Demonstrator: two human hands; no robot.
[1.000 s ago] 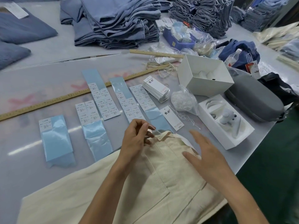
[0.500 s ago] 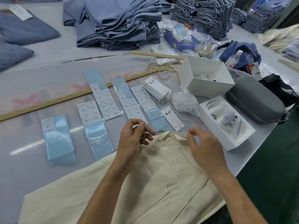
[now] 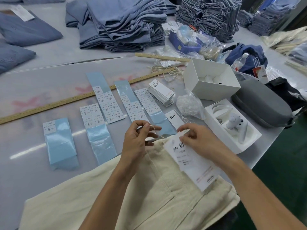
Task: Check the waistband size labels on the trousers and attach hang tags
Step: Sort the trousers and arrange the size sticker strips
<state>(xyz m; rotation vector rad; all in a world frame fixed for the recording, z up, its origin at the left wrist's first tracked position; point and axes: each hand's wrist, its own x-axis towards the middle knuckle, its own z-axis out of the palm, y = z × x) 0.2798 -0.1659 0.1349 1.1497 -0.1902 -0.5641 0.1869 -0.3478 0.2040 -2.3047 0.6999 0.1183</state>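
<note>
Cream trousers point(image 3: 149, 193) lie folded on the table in front of me, waistband toward the far side. My left hand point(image 3: 137, 140) pinches a thin pale string point(image 3: 153, 128) just above the waistband. My right hand point(image 3: 197, 140) grips the top of a white hang tag point(image 3: 192, 161) that lies over the trousers. Another single hang tag point(image 3: 174, 119) lies just beyond my hands, and a stack of hang tags point(image 3: 162, 92) sits further back. Strips of size stickers on blue backing point(image 3: 108, 103) lie in rows to the left.
A long wooden ruler point(image 3: 66, 102) crosses the table. To the right are an open white box point(image 3: 211, 80), a box with a white device point(image 3: 232, 125), a bag of strings point(image 3: 189, 105) and a grey case point(image 3: 260, 103). Stacks of blue trousers point(image 3: 119, 22) fill the back.
My right hand came in to the waistband, pinched the string end, and now holds a hang tag lying on the trousers. My left hand stayed at the waistband, pinching the string.
</note>
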